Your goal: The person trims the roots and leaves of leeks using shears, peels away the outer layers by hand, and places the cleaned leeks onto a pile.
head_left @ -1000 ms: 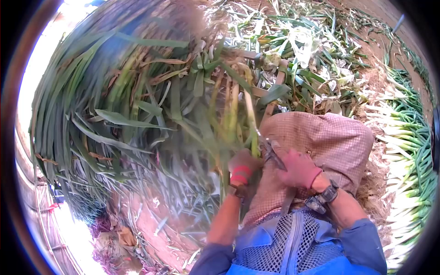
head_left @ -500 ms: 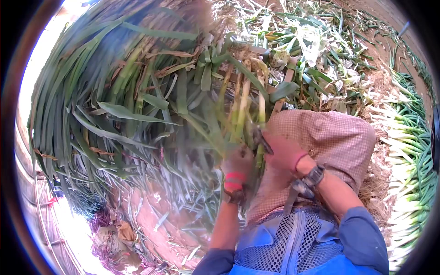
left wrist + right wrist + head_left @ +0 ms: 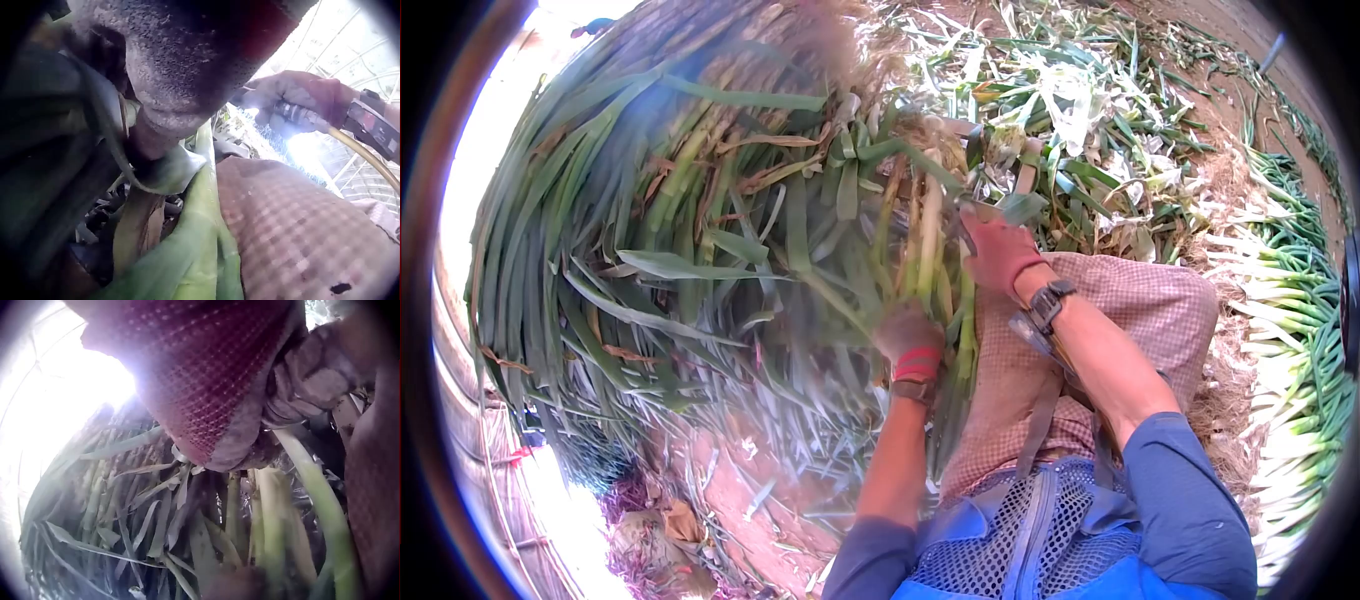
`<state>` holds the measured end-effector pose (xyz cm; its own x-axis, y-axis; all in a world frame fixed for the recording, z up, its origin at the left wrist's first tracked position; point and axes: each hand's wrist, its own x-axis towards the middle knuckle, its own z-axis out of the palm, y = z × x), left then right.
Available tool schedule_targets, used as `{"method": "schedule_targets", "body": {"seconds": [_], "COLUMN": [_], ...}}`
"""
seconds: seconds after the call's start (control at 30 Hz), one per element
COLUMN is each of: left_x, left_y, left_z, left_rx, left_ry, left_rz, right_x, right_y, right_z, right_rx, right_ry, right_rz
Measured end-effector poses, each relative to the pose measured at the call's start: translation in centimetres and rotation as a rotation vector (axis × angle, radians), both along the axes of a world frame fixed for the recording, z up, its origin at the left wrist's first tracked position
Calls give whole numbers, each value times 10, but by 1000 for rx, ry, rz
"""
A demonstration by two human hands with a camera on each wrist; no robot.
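Observation:
My gloved left hand (image 3: 908, 340) grips a leek by its green part, low in front of the heap. In the left wrist view the leek's pale green stalk (image 3: 201, 219) runs down beside the knee, with a leaf under the thumb. Further forward, my gloved right hand (image 3: 1000, 250) has its fingers curled round a hose-fed air gun; its metal coupling (image 3: 303, 115) and tan hose (image 3: 359, 145) show in the left wrist view. In the right wrist view a white-to-green leek (image 3: 315, 487) passes just below the right fingers, and the nozzle is hidden.
A large heap of unpeeled leeks (image 3: 670, 210) fills the left side. Stripped leaves and skins (image 3: 1080, 110) litter the ground ahead. Cleaned leeks (image 3: 1290, 350) lie in a long row at the right. The knee in checked trousers (image 3: 1130, 300) is beside the hands.
My right hand has moved forward, away from the left hand, toward the white ends of the leeks. The left hand has moved slightly forward, still gripping leek greens.

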<state>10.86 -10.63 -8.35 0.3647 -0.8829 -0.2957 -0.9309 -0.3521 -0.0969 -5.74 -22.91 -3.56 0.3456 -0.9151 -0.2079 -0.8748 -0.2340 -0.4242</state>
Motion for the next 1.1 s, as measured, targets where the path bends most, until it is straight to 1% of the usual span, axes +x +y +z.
{"method": "schedule_targets", "body": {"seconds": [0.03,0.07,0.1,0.13,0.17,0.2,0.23,0.27,0.3,0.33,0.4,0.43,0.5,0.53,0.57,0.63,0.67,0.7,0.77,0.83,0.87,0.9,0.97,1.0,1.03,1.07,1.1], "left_x": [-1,-1,-1,4,12,19,23,27,30,31,36,48,65,53,56,63,64,64,63,53,46,35,14,7,2,-2,-7], "left_y": [-4,-9,-11,-12,-12,-11,-10,-10,-11,-13,-16,-19,-25,-25,-25,-25,-24,-22,-20,-11,-7,-2,9,10,13,18,22], "left_z": [3,6,9,1,-7,-12,-8,-4,3,23,59,56,49,86,87,93,94,90,79,72,67,66,69,68,64,59,58], "left_rx": [-2,47,96,95,96,98,99,94,88,88,0,0,-107,-120,-121,-151,-137,-136,-116,-93,-71,-69,-25,63,62,54,47], "left_ry": [-1,20,41,38,128,217,212,293,376,374,543,541,746,715,714,900,980,977,777,755,734,735,511,361,360,277,194], "left_rz": [-2,27,55,51,80,109,102,104,106,101,101,101,132,111,107,181,225,224,62,43,25,28,-14,-68,-60,-120,-179], "right_x": [-4,-7,-13,-22,-29,-34,-39,-48,-57,-64,-78,-86,-97,-100,-104,-112,-116,-120,-122,-121,-123,-126,-124,-119,-115,-110,-105], "right_y": [9,19,28,39,50,61,73,84,95,108,138,153,175,175,174,173,175,176,176,175,175,176,179,179,180,175,167], "right_z": [11,19,15,10,5,27,27,26,25,28,34,32,31,44,50,57,59,60,66,72,70,65,63,65,66,66,66], "right_rx": [85,171,171,146,122,243,243,277,309,307,328,328,298,349,347,372,373,407,437,427,427,417,413,400,389,392,414], "right_ry": [-2,-4,-6,-88,-171,-213,-219,-245,-269,-272,-280,-282,-314,-312,-313,-314,-316,-338,-362,-374,-374,-380,-388,-398,-408,-406,-347], "right_rz": [21,42,39,20,0,-32,-38,18,76,72,200,201,265,235,232,155,152,168,183,36,35,77,128,122,118,126,75]}}
